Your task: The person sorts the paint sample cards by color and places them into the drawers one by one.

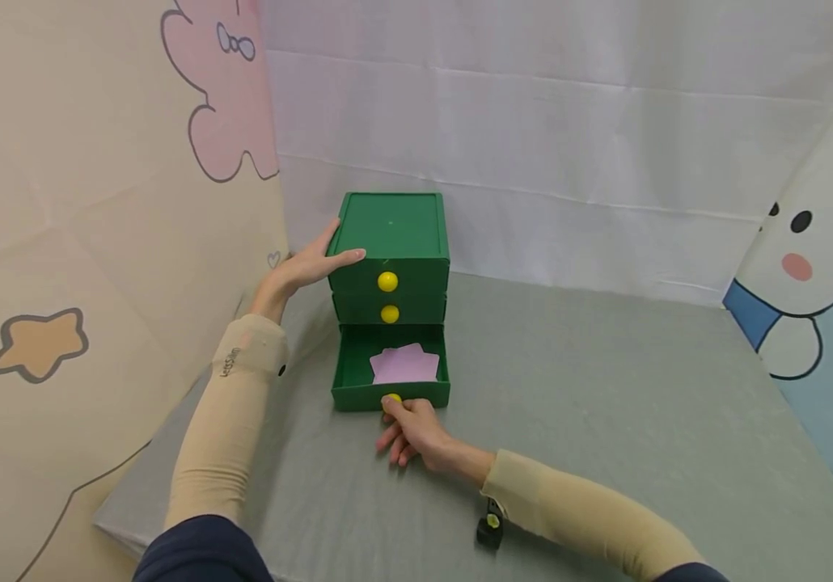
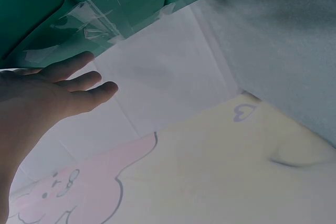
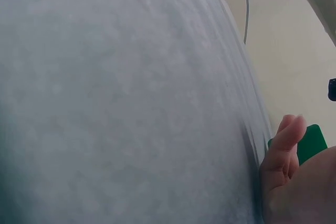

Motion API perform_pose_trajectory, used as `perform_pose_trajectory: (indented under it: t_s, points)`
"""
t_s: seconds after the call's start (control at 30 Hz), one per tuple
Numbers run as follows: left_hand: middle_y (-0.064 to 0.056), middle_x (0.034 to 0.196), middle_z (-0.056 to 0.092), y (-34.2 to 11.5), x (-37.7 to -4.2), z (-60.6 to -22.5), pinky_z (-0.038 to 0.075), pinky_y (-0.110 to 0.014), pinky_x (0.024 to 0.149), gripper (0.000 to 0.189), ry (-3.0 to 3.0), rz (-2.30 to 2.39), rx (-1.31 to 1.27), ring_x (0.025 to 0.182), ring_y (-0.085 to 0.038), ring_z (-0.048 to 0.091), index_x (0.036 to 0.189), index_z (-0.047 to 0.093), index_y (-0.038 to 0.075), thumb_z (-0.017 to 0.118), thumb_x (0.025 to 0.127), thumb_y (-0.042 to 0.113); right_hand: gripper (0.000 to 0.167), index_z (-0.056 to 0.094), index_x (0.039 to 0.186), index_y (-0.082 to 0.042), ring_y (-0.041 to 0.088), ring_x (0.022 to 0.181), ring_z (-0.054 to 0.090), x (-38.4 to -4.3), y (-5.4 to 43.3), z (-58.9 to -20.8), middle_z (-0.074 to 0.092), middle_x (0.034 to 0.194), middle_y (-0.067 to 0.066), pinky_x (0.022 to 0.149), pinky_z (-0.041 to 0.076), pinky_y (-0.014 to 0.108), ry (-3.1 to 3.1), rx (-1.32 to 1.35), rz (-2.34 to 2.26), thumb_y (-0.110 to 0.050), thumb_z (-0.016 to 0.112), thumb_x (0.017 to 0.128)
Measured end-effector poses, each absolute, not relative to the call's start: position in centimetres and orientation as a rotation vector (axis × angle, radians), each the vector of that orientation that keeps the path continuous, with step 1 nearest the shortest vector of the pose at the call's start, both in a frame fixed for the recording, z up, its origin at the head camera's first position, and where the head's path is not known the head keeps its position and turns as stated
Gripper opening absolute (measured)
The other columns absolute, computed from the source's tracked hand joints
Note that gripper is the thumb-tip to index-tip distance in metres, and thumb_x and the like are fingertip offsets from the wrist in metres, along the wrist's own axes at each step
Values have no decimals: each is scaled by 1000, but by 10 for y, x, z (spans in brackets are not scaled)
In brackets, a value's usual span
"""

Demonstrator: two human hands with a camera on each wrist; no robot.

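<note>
A green drawer cabinet (image 1: 391,226) with yellow knobs stands on the table. Its bottom drawer (image 1: 354,396) is pulled out, and pink-purple paper (image 1: 405,365) lies inside, partly stacked or star-edged. My left hand (image 1: 309,263) rests against the cabinet's upper left side, thumb over the top front edge. In the left wrist view, the fingers of that hand (image 2: 58,90) extend along the taped side. At the drawer's front, my right hand (image 1: 420,432) pinches the yellow knob (image 1: 392,399) between thumb and index finger. The right wrist view shows only part of this hand (image 3: 289,177).
Grey cloth covers the table (image 1: 606,404). A white curtain (image 1: 533,145) hangs behind the cabinet, and a cartoon-printed sheet (image 1: 118,242) borders the left. Another printed sheet (image 1: 824,323) is on the right. A small black device (image 1: 489,529) hangs at the right wrist.
</note>
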State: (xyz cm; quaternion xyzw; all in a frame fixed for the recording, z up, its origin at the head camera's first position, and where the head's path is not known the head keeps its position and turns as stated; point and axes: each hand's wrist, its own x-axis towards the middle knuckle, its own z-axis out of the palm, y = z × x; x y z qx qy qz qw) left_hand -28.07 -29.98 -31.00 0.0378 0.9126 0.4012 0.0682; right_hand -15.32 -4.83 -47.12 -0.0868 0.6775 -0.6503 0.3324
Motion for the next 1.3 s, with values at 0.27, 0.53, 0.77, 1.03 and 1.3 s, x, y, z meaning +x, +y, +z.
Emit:
perform_pose_trajectory:
  t_s: [0.27, 0.53, 0.77, 1.03, 1.3]
  points:
    - [5, 163, -14, -298, -279, -311, 9, -60, 120, 102, 2750, 1209, 107, 152, -26, -6, 155, -13, 28, 53, 87, 66, 51, 54, 108, 8, 12, 41, 56, -162, -51, -470, 73, 74, 17, 38, 47, 23, 1793, -236, -1717, -42, 50, 99]
    - [5, 163, -14, -297, -280, -310, 9, -60, 120, 101, 2737, 1211, 101, 152, -27, -6, 154, -14, 30, 53, 87, 67, 53, 54, 109, 9, 12, 40, 55, -175, -56, -471, 73, 75, 18, 38, 48, 23, 1837, -237, -1715, -43, 49, 100]
    - [4, 163, -12, -297, -279, -309, 10, -60, 120, 101, 2736, 1211, 98, 152, -27, -4, 155, -12, 30, 53, 87, 66, 52, 55, 108, 7, 12, 41, 55, -182, -58, -472, 73, 73, 15, 39, 48, 23, 1863, -246, -1704, -44, 50, 99]
    - [3, 163, -13, -299, -280, -311, 10, -61, 119, 102, 2734, 1222, 103, 152, -28, -5, 155, -12, 29, 53, 87, 67, 53, 55, 108, 9, 12, 40, 56, -191, -62, -474, 72, 72, 16, 39, 48, 24, 1858, -251, -1726, -43, 49, 100]
    - [4, 163, -13, -300, -281, -312, 10, -61, 119, 102, 2728, 1228, 103, 152, -27, -5, 155, -12, 29, 53, 87, 67, 54, 55, 106, 9, 12, 40, 55, -201, -66, -472, 72, 74, 19, 40, 48, 24, 1851, -238, -1741, -44, 50, 99]
